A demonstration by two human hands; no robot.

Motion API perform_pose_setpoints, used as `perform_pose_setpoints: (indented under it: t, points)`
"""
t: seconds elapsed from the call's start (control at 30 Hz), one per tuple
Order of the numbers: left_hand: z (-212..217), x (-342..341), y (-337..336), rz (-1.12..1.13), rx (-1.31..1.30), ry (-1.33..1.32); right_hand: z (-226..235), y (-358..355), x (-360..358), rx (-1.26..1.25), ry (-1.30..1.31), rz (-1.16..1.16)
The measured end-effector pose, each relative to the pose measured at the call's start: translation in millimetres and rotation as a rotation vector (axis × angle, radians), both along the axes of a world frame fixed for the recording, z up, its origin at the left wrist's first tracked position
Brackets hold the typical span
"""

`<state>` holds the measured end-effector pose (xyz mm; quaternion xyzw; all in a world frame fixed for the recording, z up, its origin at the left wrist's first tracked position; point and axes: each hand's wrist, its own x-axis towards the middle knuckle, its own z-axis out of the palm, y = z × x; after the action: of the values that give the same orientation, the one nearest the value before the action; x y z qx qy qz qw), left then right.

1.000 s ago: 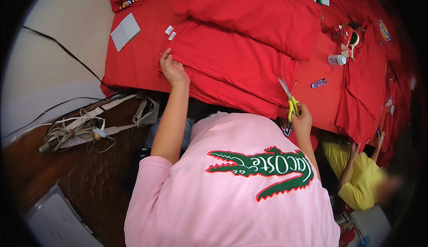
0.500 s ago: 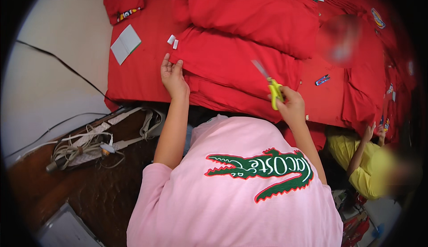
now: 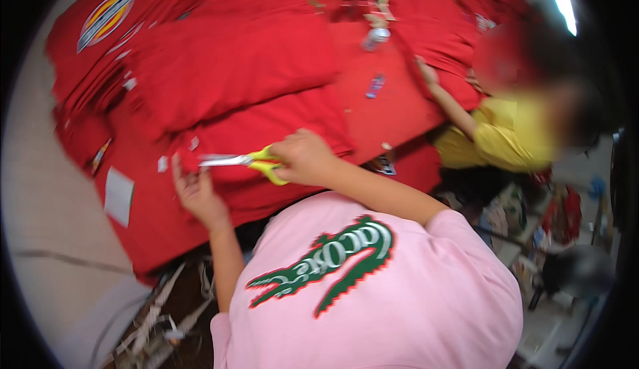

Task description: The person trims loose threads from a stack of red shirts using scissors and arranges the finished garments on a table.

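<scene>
My right hand (image 3: 306, 159) is closed round the yellow handles of a pair of scissors (image 3: 256, 159). Their metal blades point left, with the tips by the fingertips of my left hand (image 3: 201, 194). That hand pinches the left edge of a folded red garment (image 3: 293, 117), palm turned up. Motion blur hides whether the blade tips touch the cloth. Two small white labels lie near the fingers, one of them a white tag (image 3: 162, 164).
Piles of red garments (image 3: 233, 63) cover the far table. A white card (image 3: 119, 196), a small blue snipper (image 3: 375, 86) and a clear bottle (image 3: 376, 38) lie on the red surface. At right, a person in a yellow top (image 3: 509, 133) reaches onto the table. Cables (image 3: 143, 332) lie lower left.
My right hand has brought the scissors left, up to my left hand, and the blades now point left. My view has swung right, so the table appears shifted left and tilted.
</scene>
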<state>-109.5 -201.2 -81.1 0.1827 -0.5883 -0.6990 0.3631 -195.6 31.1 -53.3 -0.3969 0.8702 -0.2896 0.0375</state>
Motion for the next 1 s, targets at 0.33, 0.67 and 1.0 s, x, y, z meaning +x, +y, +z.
perform_pose_setpoints:
  t: [0.33,0.67,1.0]
  points:
    - [-22,0,1,0.018,0.255,-0.183,-6,3,5,0.071,-0.083,0.007]
    - [16,2,34,0.135,-0.011,-0.141,-12,-8,0,0.044,-0.077,0.017]
    - [-9,2,33,0.046,0.152,-0.141,-12,0,-9,0.085,-0.071,0.030]
